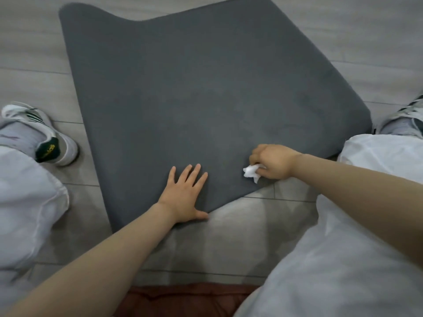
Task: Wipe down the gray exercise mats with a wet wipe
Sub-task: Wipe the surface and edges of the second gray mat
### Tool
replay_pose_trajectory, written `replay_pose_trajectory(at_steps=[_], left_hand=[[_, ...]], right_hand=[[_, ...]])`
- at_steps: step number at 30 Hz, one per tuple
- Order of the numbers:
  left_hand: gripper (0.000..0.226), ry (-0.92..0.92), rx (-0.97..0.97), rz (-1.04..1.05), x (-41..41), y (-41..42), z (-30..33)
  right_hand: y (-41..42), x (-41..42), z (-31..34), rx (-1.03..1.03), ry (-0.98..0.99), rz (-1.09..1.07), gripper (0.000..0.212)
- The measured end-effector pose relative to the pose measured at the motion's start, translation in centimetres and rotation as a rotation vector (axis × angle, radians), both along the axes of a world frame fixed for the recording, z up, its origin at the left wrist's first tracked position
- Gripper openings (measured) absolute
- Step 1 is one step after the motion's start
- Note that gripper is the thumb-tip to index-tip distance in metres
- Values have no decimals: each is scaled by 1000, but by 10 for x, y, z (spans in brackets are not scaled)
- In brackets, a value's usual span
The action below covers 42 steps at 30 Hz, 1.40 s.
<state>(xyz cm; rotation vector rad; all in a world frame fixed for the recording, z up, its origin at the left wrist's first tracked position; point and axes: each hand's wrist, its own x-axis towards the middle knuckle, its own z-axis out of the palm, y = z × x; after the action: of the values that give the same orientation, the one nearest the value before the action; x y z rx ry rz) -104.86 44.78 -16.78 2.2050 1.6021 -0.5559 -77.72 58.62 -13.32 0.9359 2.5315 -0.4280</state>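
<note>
The gray exercise mat (pixel 194 88) lies flat on the pale plank floor (pixel 34 53), skewed so that one near corner points back toward the person and sits just under the thumb of the left hand (pixel 186 197). Beyond both hands the mat spreads away across the floor, its far edge curving in a shallow dip. The person's legs in light trousers (pixel 343 259) flank the mat, one on the outer side of each arm, with a white and green sneaker (pixel 45 136) well out to the left of the left hand and another sneaker (pixel 409 120) beyond and to the right of the right hand (pixel 272 162). A reddish-brown cushion (pixel 183 300) shows at the bottom edge, behind both forearms. The left arm reaches forward, bare, and its hand lies palm down on the mat with fingers straight and spread, thumb stretched out along the mat's near edge, holding nothing. The right arm comes in from the right side, wrist bent, and its hand has fingers curled around a crumpled white wet wipe (pixel 251 171), which sits against the mat close to its near right edge, just to the right of the left hand's fingertips.
</note>
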Motion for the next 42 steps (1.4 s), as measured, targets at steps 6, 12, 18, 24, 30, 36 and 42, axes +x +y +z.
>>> replay_pose_trajectory(at_steps=[6, 12, 18, 24, 30, 36, 42], left_hand=[[103, 168, 72, -82, -3, -23, 1], [88, 285, 98, 11, 10, -47, 2], [100, 245, 110, 57, -6, -61, -8], [88, 210, 109, 47, -22, -54, -7], [97, 244, 62, -17, -25, -35, 15], [80, 299, 185, -161, -50, -3, 61], [71, 327, 289, -260, -72, 31, 114]], right_hand=[[-26, -37, -21, 1, 55, -158, 20], [-33, -46, -19, -39, 65, -228, 7], [-60, -57, -14, 125, 13, -127, 19], [-111, -80, -34, 82, -30, -112, 57], [-120, -93, -43, 170, -81, -181, 68], [-107, -127, -31, 244, 35, -449, 44], [-83, -139, 4, 268, 206, -542, 29]])
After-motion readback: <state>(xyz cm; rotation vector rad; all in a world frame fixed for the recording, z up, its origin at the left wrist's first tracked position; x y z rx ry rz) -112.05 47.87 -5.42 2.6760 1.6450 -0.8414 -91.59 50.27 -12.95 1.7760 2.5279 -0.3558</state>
